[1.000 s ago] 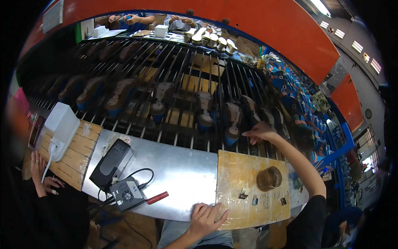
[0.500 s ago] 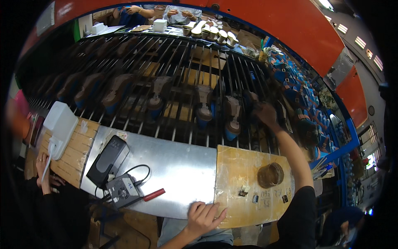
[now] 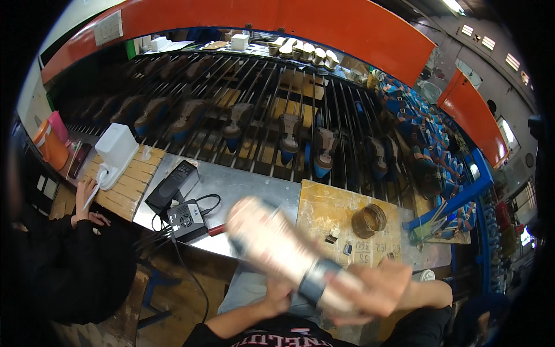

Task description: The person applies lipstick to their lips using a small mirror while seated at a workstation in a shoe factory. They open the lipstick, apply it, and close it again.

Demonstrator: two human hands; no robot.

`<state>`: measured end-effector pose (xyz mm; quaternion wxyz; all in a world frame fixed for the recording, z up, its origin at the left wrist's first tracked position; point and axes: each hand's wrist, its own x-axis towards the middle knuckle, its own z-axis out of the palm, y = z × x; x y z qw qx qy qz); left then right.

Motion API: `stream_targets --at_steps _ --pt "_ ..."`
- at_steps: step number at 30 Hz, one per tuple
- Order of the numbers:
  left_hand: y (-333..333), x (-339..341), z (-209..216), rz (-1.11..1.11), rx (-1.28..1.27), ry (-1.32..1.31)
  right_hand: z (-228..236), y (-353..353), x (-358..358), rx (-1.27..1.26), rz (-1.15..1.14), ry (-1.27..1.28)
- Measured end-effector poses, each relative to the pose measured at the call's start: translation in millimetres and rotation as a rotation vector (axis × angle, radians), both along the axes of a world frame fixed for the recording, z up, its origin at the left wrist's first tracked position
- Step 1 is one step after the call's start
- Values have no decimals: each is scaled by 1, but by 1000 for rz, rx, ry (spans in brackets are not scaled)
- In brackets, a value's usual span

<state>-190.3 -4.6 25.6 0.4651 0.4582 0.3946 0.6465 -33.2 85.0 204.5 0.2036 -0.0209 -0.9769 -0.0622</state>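
A pale shoe (image 3: 269, 240) with a dark band across it is held in my right hand (image 3: 378, 289) in front of my body. It is smeared by motion, and its blurred end points up and left over the bench edge. My right fingers wrap round the end near the band. Beneath the shoe is my left hand (image 3: 279, 294), its fingers partly hidden and blurred, so I cannot tell whether it touches the shoe. An open jar of brown liquid (image 3: 369, 221) stands on the wooden board (image 3: 318, 199) to the right, beside small dark bits.
Shoes (image 3: 289, 139) with blue uppers lie soles up on a barred conveyor. A black electronic box (image 3: 186, 220) and a red stick (image 3: 217, 230) are on the metal sheet. Another person's hand (image 3: 84, 194) is at the left. Blue sandals (image 3: 419, 144) fill a rack at the right.
My right hand has come back from the conveyor and now holds the shoe near my body. My left hand has left the bench edge and is under the shoe. The view has shifted.
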Motion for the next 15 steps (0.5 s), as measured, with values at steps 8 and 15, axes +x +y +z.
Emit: stream_targets --at_steps 8,15 --pt "-8 -41 -15 -585 422 -934 -72 132 14 376 9 -18" --pt "33 -34 -60 -268 -151 -1070 -149 291 -13 694 178 -741"
